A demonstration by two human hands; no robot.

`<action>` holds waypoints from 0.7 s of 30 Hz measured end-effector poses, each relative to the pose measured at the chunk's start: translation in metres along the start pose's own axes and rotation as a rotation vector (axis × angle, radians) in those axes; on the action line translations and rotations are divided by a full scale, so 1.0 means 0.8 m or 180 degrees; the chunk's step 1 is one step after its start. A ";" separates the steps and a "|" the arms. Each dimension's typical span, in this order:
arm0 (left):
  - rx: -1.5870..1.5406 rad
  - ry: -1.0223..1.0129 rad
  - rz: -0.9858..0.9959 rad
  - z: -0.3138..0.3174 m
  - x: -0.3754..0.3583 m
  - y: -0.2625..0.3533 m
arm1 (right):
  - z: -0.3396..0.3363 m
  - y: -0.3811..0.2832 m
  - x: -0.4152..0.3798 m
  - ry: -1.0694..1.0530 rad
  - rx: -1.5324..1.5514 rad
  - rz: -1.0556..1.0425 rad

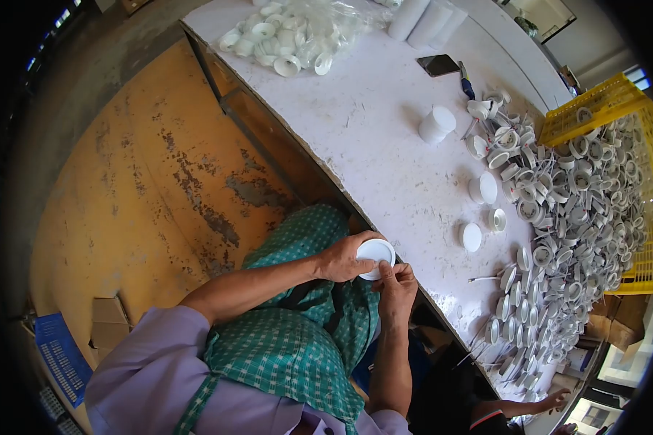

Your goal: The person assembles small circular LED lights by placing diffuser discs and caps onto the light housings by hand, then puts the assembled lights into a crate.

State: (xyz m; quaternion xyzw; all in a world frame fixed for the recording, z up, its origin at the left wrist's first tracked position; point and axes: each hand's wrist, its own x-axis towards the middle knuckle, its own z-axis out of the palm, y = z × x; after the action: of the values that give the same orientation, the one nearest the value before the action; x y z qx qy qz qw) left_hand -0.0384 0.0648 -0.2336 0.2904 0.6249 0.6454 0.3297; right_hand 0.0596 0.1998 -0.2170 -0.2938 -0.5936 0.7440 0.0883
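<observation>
White round cap (376,251) held at frame center, over table edge (326,181).
L hand (345,259) fingers wrapped round cap; R hand (395,286) fingertips pinched at its rim. Few caps (471,236) set aside mid-right; big pile of parts (580,210) at right judged still untouched.

Small assembly workshop, long worktable (384,138) heaped with white plastic fittings (580,210), yellow crate (602,101)

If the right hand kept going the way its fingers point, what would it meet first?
The right hand points at the white round part that the left hand holds; its fingertips already touch the rim.
</observation>
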 end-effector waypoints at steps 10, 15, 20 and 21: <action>-0.1327 0.0122 -0.0528 -0.008 -0.003 -0.012 | 0.015 0.014 -0.002 0.0016 -0.0238 -0.0246; -0.0788 0.0239 -0.0400 -0.014 -0.009 -0.011 | 0.023 0.019 -0.004 -0.0014 -0.0157 -0.0311; -0.0886 0.0270 -0.0351 -0.025 -0.023 -0.001 | 0.037 0.019 -0.012 -0.0058 -0.0185 -0.0400; -0.0385 0.0300 -0.0198 -0.029 -0.034 0.007 | 0.042 0.016 -0.014 -0.0136 -0.0164 -0.0385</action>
State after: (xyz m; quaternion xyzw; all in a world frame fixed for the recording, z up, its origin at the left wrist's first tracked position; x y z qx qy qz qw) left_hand -0.0407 0.0290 -0.2282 0.2197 0.6083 0.6843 0.3368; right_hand 0.0537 0.1627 -0.2214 -0.2437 -0.6310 0.7278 0.1129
